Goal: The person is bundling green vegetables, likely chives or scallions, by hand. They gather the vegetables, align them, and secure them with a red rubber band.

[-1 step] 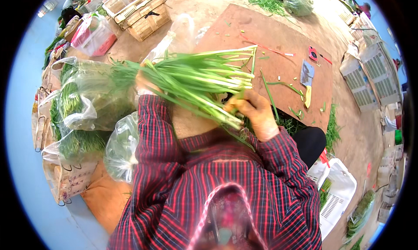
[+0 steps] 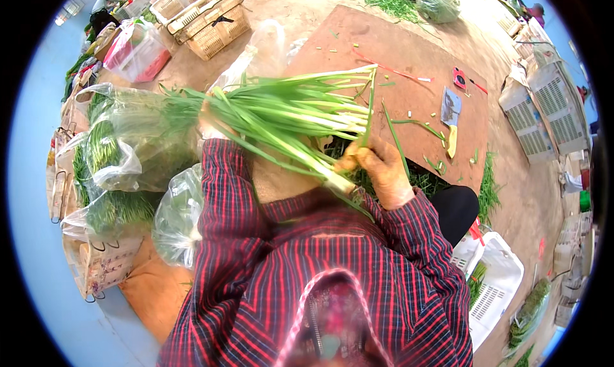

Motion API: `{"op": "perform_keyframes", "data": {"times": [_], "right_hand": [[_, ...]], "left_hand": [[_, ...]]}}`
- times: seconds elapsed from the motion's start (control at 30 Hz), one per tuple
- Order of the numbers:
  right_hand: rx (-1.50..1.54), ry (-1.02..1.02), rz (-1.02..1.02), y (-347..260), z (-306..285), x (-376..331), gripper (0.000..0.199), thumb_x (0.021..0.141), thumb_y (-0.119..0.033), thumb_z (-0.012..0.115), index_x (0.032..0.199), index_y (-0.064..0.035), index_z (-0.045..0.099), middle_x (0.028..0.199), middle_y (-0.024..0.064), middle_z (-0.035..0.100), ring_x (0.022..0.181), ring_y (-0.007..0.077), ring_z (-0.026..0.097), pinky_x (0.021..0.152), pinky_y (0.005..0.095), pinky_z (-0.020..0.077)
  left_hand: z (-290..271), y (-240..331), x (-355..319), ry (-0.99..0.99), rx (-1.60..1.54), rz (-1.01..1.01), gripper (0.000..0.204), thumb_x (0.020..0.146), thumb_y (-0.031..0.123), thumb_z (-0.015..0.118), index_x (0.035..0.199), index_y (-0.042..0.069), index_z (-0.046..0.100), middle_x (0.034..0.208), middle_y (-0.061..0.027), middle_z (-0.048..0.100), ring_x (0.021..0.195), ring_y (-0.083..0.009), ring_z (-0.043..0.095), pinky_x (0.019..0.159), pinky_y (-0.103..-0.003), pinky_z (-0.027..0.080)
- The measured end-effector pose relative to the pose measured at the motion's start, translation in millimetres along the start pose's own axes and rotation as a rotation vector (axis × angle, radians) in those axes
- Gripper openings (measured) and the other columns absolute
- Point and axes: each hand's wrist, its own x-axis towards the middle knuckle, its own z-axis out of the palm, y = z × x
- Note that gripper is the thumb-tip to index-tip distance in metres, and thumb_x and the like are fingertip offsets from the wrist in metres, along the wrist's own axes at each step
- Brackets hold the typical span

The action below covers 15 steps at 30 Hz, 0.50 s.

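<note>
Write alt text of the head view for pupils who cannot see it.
A person's left hand grips a bunch of long green stalks, the right hand at their pale ends. At right, a cleaver lies on a brown board.

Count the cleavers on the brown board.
1: a yellow-handled cleaver, near the right edge of the brown board. The green stalks hide part of it, so another may be hidden.

Bunch of long green stalks (image 2: 288, 111) — loose, fanned, held crosswise; pale ends (image 2: 355, 114) point right, narrow leaves (image 2: 185, 104) trail left — one stalk (image 2: 371, 104) stands near-upright beside the ends.
</note>
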Motion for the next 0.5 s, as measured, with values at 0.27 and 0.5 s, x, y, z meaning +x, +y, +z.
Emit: {"op": "perform_keyframes", "data": {"times": [0.27,0.5], "right_hand": [[0.265,-0.169,-0.004,7,-62,-38,0.026,0.092,-0.030,0.061,0.097,-0.0046,0.057,0.072,0.0028,0.055,0.069,0.0171,0.061,0.057,0.0268,0.0451],[-0.827,0.288,-0.055,17,-103,-48,0.030,0.091,-0.017,0.063,0.117,-0.0027,0.064,0.110,0.0082,0.065,0.102,0.0180,0.061,0.092,0.0311,0.0472]], "left_hand": [[11,8,-22,0.088,0.128,-0.067,0.035,0.096,0.037,0.044,0.104,0.006,0.060,0.095,-0.0112,0.064,0.087,-0.0282,0.062,0.079,-0.042,0.053],[20,11,-21,0.020,0.166,-0.164,0.043,0.100,0.035,0.029,0.113,0.003,0.056,0.109,-0.0187,0.061,0.094,-0.0330,0.061,0.081,-0.045,0.052]]}}
